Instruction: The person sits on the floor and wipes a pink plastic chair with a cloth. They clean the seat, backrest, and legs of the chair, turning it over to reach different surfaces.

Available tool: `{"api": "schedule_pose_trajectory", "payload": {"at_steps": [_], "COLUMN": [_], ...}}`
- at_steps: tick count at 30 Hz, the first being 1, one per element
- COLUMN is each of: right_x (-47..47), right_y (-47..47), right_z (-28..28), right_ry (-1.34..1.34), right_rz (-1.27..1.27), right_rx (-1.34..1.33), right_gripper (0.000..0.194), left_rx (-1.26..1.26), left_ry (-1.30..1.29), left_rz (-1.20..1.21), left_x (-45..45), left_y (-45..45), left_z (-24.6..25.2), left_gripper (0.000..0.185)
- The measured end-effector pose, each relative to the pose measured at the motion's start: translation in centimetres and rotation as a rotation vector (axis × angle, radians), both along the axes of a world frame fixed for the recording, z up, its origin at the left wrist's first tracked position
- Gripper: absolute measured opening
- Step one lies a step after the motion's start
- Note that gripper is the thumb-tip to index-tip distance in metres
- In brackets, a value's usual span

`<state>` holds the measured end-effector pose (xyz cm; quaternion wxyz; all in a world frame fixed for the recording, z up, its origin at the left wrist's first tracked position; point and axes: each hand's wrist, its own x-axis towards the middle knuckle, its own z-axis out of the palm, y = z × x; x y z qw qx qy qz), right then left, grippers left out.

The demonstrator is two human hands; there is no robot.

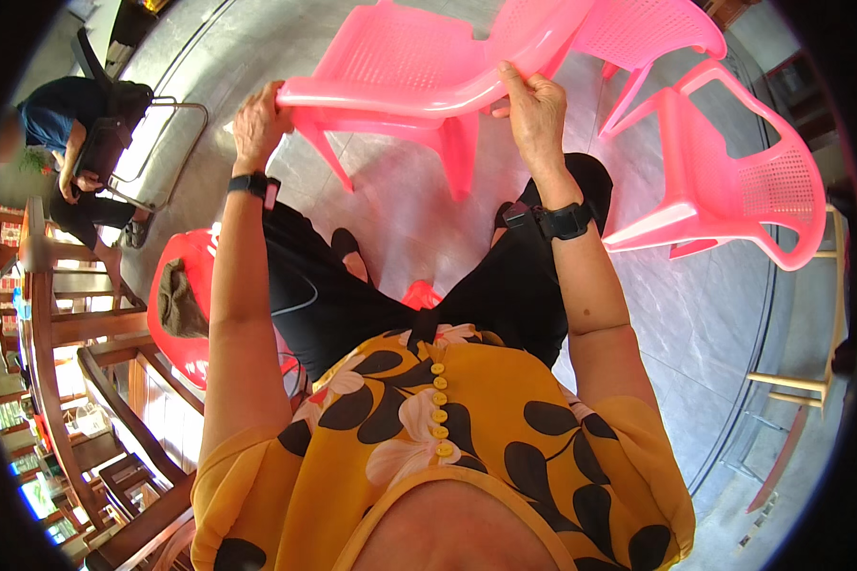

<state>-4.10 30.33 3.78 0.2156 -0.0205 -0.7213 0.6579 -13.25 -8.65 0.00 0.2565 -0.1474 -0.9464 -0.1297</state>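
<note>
In front of me is a pink plastic armchair (393,53) with a perforated panel, its legs pointing down toward the tiled floor. My left hand (261,128) grips the left end of its smooth curved edge. Farther right along that same edge, my right hand (533,118) pinches the rim, thumb on top. Both wrists wear black straps, each with a small device. Whether the chair's legs touch the floor cannot be told from here.
To the right stands another pink plastic armchair (721,168), with a third pink chair (657,32) behind it. A brown cloth (181,300) lies on a red plastic seat (175,353) at my left. Beyond are wooden furniture (50,342) and a seated person (64,128) by a metal-framed chair (186,143).
</note>
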Motion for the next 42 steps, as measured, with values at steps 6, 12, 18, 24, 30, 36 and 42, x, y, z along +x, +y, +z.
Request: {"api": "schedule_pose_trajectory", "payload": {"at_steps": [6,12,18,24,30,36,42], "right_x": [2.7,2.1,-5.1,-6.8,-7.4,-7.4,-7.3], "right_y": [-0.2,3.7,7.8,8.0,8.0,8.1,7.8], "right_z": [-0.2,2.6,7.1,5.9,5.3,5.7,5.8], "right_ry": [0.046,0.694,0.949,0.91,0.93,0.959,0.95], "right_rz": [0.047,-0.353,-0.263,-0.19,-0.223,-0.163,-0.167], "right_rx": [0.273,0.571,1.085,1.069,1.013,1.047,1.018], "right_gripper": [0.043,0.021,0.015,0.033,0.035,0.022,0.027], "left_rx": [0.452,1.211,0.621,0.092,0.454,0.879,1.279], "left_ry": [-0.278,-0.91,-0.164,0.128,0.091,-0.274,-0.192], "left_rz": [0.082,-0.201,-0.27,0.044,-0.257,-0.42,-0.115], "left_x": [0.9,6.9,-1.7,-7.6,-2.4,6.4,8.7], "left_y": [-0.3,7.6,10.0,9.8,18.4,26.9,20.3], "left_z": [-5.8,-10.8,-9.6,-15.0,-16.5,-18.4,-20.3], "left_gripper": [0.044,0.032,0.022,0.024,0.023,0.033,0.023]}}
